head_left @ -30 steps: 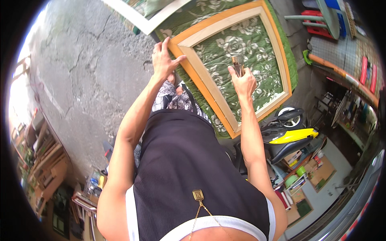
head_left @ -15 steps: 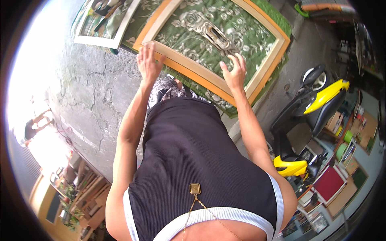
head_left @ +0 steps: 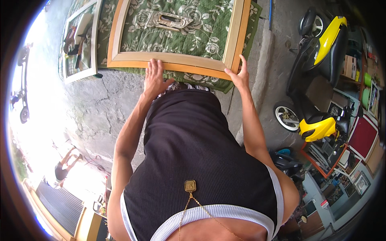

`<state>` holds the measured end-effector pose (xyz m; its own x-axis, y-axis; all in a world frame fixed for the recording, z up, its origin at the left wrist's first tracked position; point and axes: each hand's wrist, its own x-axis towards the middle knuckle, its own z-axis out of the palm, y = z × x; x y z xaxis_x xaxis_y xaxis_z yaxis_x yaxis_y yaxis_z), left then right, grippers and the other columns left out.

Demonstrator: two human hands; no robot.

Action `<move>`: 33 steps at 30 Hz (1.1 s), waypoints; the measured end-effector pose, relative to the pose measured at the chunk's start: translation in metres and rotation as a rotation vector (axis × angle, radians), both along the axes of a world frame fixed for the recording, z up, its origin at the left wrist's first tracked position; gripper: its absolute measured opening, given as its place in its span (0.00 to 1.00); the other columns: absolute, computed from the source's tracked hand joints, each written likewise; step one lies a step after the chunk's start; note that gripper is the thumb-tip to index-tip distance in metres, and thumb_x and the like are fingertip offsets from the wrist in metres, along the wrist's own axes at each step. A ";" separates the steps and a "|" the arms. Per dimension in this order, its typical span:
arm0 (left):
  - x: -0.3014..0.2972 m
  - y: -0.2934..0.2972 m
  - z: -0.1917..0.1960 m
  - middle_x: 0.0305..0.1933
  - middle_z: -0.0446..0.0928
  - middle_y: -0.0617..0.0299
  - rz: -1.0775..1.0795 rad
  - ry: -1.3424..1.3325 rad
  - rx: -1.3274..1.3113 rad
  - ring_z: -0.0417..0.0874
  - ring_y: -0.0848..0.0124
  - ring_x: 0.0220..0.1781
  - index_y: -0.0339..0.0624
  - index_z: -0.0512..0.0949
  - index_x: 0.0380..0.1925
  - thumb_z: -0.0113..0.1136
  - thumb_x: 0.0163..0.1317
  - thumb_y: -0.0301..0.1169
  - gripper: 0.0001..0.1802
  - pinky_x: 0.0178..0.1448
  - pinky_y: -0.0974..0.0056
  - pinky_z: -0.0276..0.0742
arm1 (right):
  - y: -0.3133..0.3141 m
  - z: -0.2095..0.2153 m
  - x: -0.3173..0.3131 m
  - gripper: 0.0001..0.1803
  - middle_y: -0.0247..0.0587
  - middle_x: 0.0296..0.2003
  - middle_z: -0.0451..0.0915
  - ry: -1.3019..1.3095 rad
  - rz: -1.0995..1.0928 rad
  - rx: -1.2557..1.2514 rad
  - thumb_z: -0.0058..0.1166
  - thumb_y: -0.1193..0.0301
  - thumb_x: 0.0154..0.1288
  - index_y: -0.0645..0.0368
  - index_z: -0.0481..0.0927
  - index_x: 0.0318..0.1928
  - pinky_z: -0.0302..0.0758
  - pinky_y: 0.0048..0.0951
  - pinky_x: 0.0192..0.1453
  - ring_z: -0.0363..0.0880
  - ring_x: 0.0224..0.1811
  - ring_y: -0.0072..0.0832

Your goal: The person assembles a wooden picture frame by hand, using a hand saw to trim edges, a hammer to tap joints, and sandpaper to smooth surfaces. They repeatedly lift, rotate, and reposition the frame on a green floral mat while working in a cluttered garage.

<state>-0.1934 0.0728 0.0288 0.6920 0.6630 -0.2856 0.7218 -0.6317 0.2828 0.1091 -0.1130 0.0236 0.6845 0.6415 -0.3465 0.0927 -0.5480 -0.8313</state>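
Observation:
A wooden picture frame, pale inside with an orange outer edge, lies on a green quilted cloth with a leaf-and-rose print. Flat across its near rail rest the fingers of my left hand, open, the thumb out to the side. At the near right corner is my right hand; thumb and forefinger are spread at the outer edge, holding nothing. Inside the frame, on the cloth, sits a pale metal-looking tool with a long slot through it; its exact kind I cannot tell.
Left of the cloth stands a white-edged frame or tray with tools in it. A yellow and black scooter is parked at the right, near stacked frames and boards. Another person is far off at the lower left.
The wooden frame now appears squarer to me and farther left. My right hand has gone from above its inside to the near right corner; my left hand stays by the near rail.

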 end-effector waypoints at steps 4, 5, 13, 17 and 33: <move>0.023 -0.019 0.008 0.75 0.42 0.33 -0.146 -0.041 -0.125 0.42 0.40 0.77 0.36 0.48 0.72 0.60 0.58 0.57 0.52 0.76 0.43 0.45 | -0.007 0.001 0.004 0.50 0.54 0.51 0.78 0.086 0.058 0.035 0.73 0.70 0.46 0.50 0.58 0.69 0.74 0.39 0.58 0.79 0.54 0.42; 0.029 -0.023 0.012 0.75 0.42 0.34 -0.182 -0.055 -0.166 0.41 0.41 0.77 0.36 0.49 0.72 0.60 0.58 0.57 0.52 0.76 0.43 0.45 | -0.012 -0.008 0.002 0.50 0.54 0.54 0.76 0.065 0.086 0.067 0.73 0.70 0.46 0.50 0.58 0.69 0.73 0.39 0.60 0.77 0.56 0.42; 0.038 -0.030 0.017 0.76 0.38 0.37 -0.212 0.088 -0.291 0.39 0.46 0.78 0.41 0.48 0.73 0.56 0.60 0.59 0.51 0.77 0.45 0.43 | -0.014 -0.003 -0.007 0.51 0.50 0.61 0.71 0.136 0.111 0.094 0.75 0.68 0.45 0.50 0.59 0.69 0.71 0.40 0.64 0.71 0.62 0.42; 0.041 -0.031 0.019 0.76 0.40 0.37 -0.226 0.107 -0.263 0.40 0.45 0.78 0.40 0.49 0.72 0.57 0.58 0.60 0.52 0.76 0.44 0.44 | -0.013 -0.005 -0.007 0.52 0.49 0.54 0.76 -0.033 0.148 0.121 0.76 0.69 0.42 0.48 0.59 0.68 0.75 0.38 0.58 0.77 0.56 0.39; 0.043 -0.018 0.035 0.77 0.45 0.46 -0.190 0.115 -0.330 0.49 0.52 0.77 0.46 0.55 0.70 0.61 0.55 0.58 0.48 0.72 0.34 0.50 | -0.004 -0.002 0.001 0.50 0.51 0.51 0.78 0.066 0.161 0.038 0.77 0.69 0.38 0.47 0.61 0.64 0.76 0.40 0.56 0.78 0.54 0.44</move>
